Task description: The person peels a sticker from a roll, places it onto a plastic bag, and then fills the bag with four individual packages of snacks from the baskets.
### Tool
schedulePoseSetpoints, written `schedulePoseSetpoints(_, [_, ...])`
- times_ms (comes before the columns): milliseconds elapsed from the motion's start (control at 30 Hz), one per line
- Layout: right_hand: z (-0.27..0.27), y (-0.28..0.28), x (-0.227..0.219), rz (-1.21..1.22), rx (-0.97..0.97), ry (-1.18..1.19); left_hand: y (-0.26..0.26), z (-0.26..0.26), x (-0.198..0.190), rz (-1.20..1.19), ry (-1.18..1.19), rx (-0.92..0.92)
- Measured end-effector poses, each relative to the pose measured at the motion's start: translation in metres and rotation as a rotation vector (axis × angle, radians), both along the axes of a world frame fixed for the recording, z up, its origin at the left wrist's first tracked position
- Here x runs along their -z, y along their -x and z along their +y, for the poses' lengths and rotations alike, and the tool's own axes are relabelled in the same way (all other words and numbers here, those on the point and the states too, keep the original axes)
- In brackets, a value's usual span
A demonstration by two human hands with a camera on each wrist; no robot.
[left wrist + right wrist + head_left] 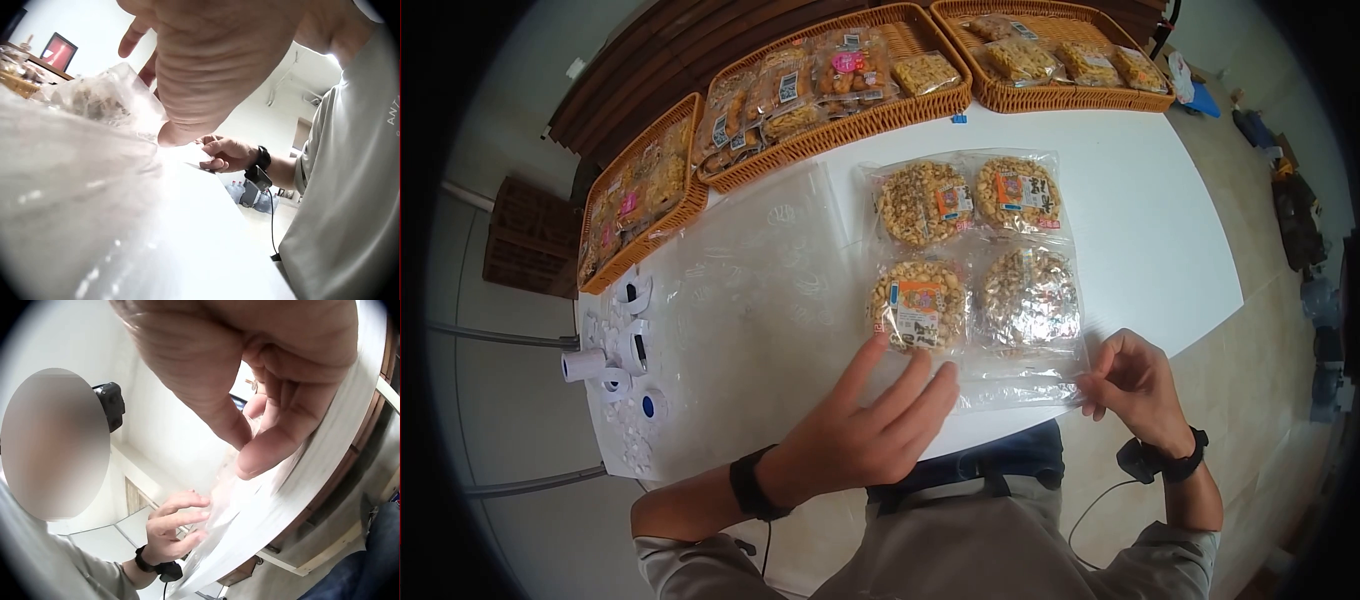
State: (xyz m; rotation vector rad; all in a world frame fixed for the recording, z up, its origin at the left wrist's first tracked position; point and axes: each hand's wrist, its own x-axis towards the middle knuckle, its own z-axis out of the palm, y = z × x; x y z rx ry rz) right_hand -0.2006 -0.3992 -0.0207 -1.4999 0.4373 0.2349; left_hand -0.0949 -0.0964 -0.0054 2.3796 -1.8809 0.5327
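A large clear bag (972, 250) lies flat near the table's front edge, with four round nut-topped packs inside in two rows; some carry orange labels. My right hand (1135, 388) pinches the bag's lower right corner between thumb and fingers, also close up in the right wrist view (269, 381). At the lower left of the bag is my left hand (868, 430), fingers spread and slightly bent, fingertips at the bag's lower edge by the front left pack (918, 305). In the left wrist view the left hand (212, 62) hangs over the crinkled plastic.
Clear plastic sheets (750, 290) cover the table's left part. Three wicker baskets with packed snacks stand along the back: left (690, 215), middle (840, 133) and right (1060, 100). White label rolls (583, 365) and paper scraps lie at the left edge.
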Motion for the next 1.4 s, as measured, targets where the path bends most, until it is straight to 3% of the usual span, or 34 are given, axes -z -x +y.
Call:
schedulePoseSetpoints(233, [-0.002,-0.001,0.001,-0.011,-0.018,-0.017,-0.001,-0.014,-0.004,-0.063,-0.122,0.124])
schedulePoseSetpoints(333, [-0.003,0.001,0.001,-0.022,-0.003,-0.068,-0.003,-0.016,-0.010,0.076,-0.051,0.042])
schedulePoseSetpoints(633, [-0.013,0.002,0.008,-0.124,0.021,-0.095,-0.020,-0.017,-0.044,0.141,0.153,-0.049])
schedulePoseSetpoints(833, [-0.012,-0.001,0.001,-0.056,-0.034,-0.068,-0.043,-0.026,-0.096,0.317,0.299,-0.022])
schedulePoseSetpoints(1000, [0.000,-0.016,-0.001,-0.094,0.000,-0.204,-0.052,-0.039,-0.141,0.505,0.355,-0.234])
schedulePoseSetpoints(1133, [0.005,-0.028,0.003,-0.142,-0.042,-0.406,-0.077,-0.038,-0.141,0.690,0.502,-0.212])
schedulePoseSetpoints(1300, [0.009,-0.037,0.006,-0.123,-0.006,-0.579,-0.072,-0.043,-0.147,1.179,0.670,-0.419])
schedulePoseSetpoints(1400, [0.010,-0.041,0.006,-0.109,-0.015,-0.627,-0.075,-0.037,-0.145,1.200,0.748,-0.400])
